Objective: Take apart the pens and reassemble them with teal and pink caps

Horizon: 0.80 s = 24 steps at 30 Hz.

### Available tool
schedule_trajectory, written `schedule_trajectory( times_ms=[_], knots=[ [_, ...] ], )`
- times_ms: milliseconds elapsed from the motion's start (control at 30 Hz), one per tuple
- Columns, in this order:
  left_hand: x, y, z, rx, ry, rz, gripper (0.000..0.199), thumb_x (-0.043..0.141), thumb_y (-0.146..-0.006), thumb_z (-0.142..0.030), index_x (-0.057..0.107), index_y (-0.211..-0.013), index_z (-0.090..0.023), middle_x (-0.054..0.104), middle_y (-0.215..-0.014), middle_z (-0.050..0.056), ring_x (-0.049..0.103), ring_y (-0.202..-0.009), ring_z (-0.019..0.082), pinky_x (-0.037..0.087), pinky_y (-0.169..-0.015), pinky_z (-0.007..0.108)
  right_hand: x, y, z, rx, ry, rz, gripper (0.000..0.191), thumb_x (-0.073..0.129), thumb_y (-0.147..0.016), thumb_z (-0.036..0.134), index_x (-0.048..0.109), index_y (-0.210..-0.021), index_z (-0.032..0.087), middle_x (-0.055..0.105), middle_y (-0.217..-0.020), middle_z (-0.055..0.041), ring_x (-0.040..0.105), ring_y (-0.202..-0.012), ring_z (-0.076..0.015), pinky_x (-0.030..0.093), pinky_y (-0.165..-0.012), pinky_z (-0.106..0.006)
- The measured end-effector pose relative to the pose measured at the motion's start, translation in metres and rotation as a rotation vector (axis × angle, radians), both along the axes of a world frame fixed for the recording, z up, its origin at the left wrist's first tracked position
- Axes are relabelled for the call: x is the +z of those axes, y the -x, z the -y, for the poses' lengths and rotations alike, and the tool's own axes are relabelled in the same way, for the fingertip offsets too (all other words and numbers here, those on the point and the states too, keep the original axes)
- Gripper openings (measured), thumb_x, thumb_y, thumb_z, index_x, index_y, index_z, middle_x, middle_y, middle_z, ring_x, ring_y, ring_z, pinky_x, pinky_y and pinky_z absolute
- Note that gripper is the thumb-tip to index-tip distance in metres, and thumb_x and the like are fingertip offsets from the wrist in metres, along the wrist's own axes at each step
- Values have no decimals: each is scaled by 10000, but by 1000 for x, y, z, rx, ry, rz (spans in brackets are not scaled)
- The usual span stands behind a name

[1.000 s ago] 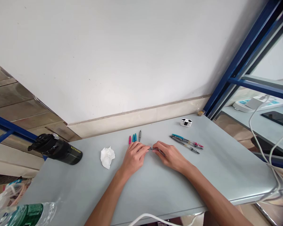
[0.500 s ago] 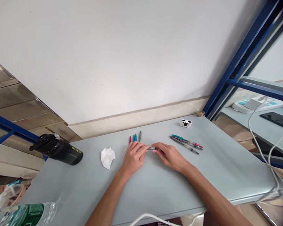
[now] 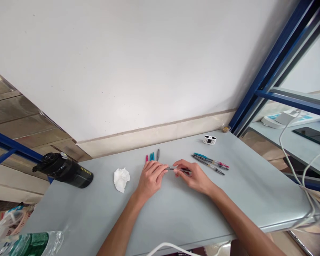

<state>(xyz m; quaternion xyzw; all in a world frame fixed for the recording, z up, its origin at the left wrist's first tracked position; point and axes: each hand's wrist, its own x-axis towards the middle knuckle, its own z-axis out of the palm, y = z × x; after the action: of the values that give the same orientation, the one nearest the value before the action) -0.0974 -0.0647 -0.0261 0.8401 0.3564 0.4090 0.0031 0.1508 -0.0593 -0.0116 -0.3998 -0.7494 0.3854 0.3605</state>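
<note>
A thin dark pen (image 3: 171,168) lies sideways between my hands, above the middle of the grey table. My left hand (image 3: 150,177) has its fingertips closed on the pen's left end. On the right end, my right hand (image 3: 196,176) pinches it between thumb and fingers. Just beyond my left hand lie several narrow pen-like pieces, a pink one (image 3: 147,158), teal ones (image 3: 152,156) and a grey one (image 3: 158,154); the hand partly hides some of them. To the right of my right hand is a loose group of pens (image 3: 208,164), teal, grey, dark and pink-tipped.
Crumpled white tissue (image 3: 121,179) lies left of my hands. A black bottle (image 3: 66,170) rests at the left edge, and a clear bottle with green (image 3: 38,243) at lower left. A small white device (image 3: 209,140) stands near the wall. White cables (image 3: 308,192) hang at right.
The fingers of my right hand have shifted on the pen, showing more of its right part. My left hand keeps its place.
</note>
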Motion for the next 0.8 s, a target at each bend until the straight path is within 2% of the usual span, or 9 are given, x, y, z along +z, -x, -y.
schedule_trajectory(
  times_ms=[133, 300, 433, 467, 533, 600, 633, 700, 800],
  knots=[
    [3, -4, 3, 11, 5, -10, 141, 585, -1100, -199, 680, -1200, -223, 775, -962, 53, 703, -901, 227, 511, -858, 399, 7, -9, -2, -22, 158, -313, 333, 680, -1038, 548, 764, -1082, 229, 774, -813, -48, 569, -623, -178, 481, -627, -343],
    [-1, -6, 4, -3, 13, 15, 85, 618, -1087, -227, 662, -1160, -231, 779, -950, 47, 715, -859, 223, 531, -864, 403, -1, -11, -9, -84, 227, -608, 328, 687, -1041, 533, 839, -1051, 243, 682, -834, -53, 531, -695, -180, 433, -627, -342],
    [-3, -7, 4, -7, 27, 7, 77, 671, -1067, -281, 662, -1128, -235, 782, -930, 51, 712, -843, 231, 534, -847, 411, -1, -1, -10, -81, 265, -717, 336, 679, -1046, 551, 824, -1008, 250, 696, -1114, -74, 589, -842, -186, 496, -783, -356],
    [-3, -8, 5, -19, 33, -4, 106, 686, -1060, -305, 663, -1135, -234, 779, -920, 51, 709, -841, 234, 532, -842, 413, 1, 1, -10, -77, 293, -759, 349, 673, -1046, 570, 804, -995, 250, 701, -1136, -76, 620, -914, -203, 511, -837, -361],
    [-1, -8, 6, -41, 44, -21, 185, 715, -1044, -357, 665, -1166, -228, 770, -901, 50, 707, -850, 242, 531, -840, 418, 6, 3, -10, -65, 385, -875, 365, 665, -1039, 606, 745, -970, 257, 700, -1042, -61, 652, -970, -220, 534, -894, -369],
    [0, -8, 7, -45, 49, -25, 224, 718, -1042, -382, 665, -1190, -223, 758, -887, 48, 704, -857, 247, 529, -841, 420, 12, 0, -11, -64, 502, -1013, 340, 675, -1036, 591, 683, -947, 263, 607, -841, -4, 612, -787, -173, 555, -800, -337],
    [0, -8, 8, -39, 49, -25, 215, 707, -1049, -377, 665, -1191, -222, 755, -888, 48, 703, -861, 247, 527, -843, 419, 14, -3, -12, -67, 558, -1077, 312, 684, -1038, 552, 658, -934, 259, 516, -760, 28, 535, -675, -142, 539, -704, -301],
    [0, -8, 7, -22, 47, -25, 166, 677, -1066, -346, 666, -1177, -223, 750, -890, 46, 698, -863, 243, 520, -845, 415, 16, -10, -14, -84, 653, -1179, 249, 694, -1025, 439, 622, -893, 240, 328, -688, 68, 341, -550, -109, 428, -521, -237],
    [-2, -7, 6, -17, 33, -24, 111, 657, -1075, -296, 663, -1159, -224, 741, -885, 37, 685, -865, 234, 510, -846, 406, 13, -22, -17, -154, 722, -1258, 200, 682, -934, 297, 565, -793, 218, 190, -671, 86, 166, -520, -103, 277, -406, -221]
  ],
)
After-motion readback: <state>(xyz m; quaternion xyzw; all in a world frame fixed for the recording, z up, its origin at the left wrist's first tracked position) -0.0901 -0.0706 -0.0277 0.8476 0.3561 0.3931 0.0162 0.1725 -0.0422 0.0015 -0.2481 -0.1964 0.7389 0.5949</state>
